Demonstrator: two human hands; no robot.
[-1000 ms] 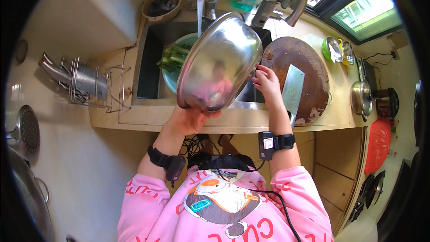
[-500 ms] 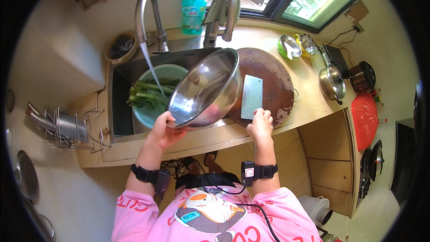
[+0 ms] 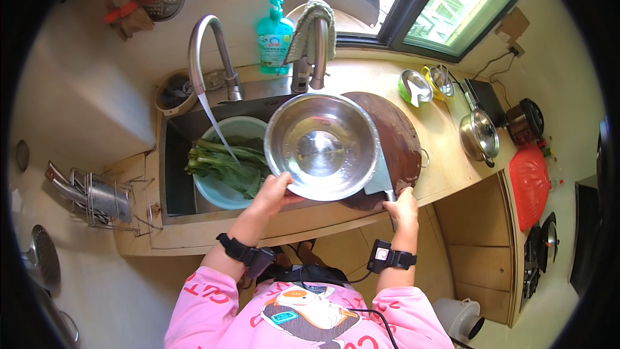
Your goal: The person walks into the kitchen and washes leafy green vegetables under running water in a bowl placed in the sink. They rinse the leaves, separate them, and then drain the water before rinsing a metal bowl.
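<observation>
A shiny metal bowl [image 3: 321, 147] sits level above the sink's right edge and the cutting board, with my left hand [image 3: 276, 192] gripping its near-left rim. It looks bare inside. My right hand [image 3: 403, 207] is closed round the handle of a cleaver [image 3: 380, 178], whose blade is partly hidden behind the bowl. Under them is the round brown cutting board [image 3: 397, 129]. In the sink [image 3: 177, 181], leafy green vegetables [image 3: 223, 163] lie in a pale green basin [image 3: 248, 124]. Water runs onto them from the curved faucet [image 3: 210, 22].
A green soap bottle [image 3: 274, 42] and a second faucet draped with a cloth [image 3: 314, 32] stand behind the sink. Small bowls [image 3: 415, 87] and a lidded pot [image 3: 479, 134] are on the right counter. A wire knife rack [image 3: 106, 200] hangs at left.
The bowl has gone from tilted over the basin to level, and moved right over the board. The cleaver has shifted right and nearer me, its blade now partly behind the bowl.
</observation>
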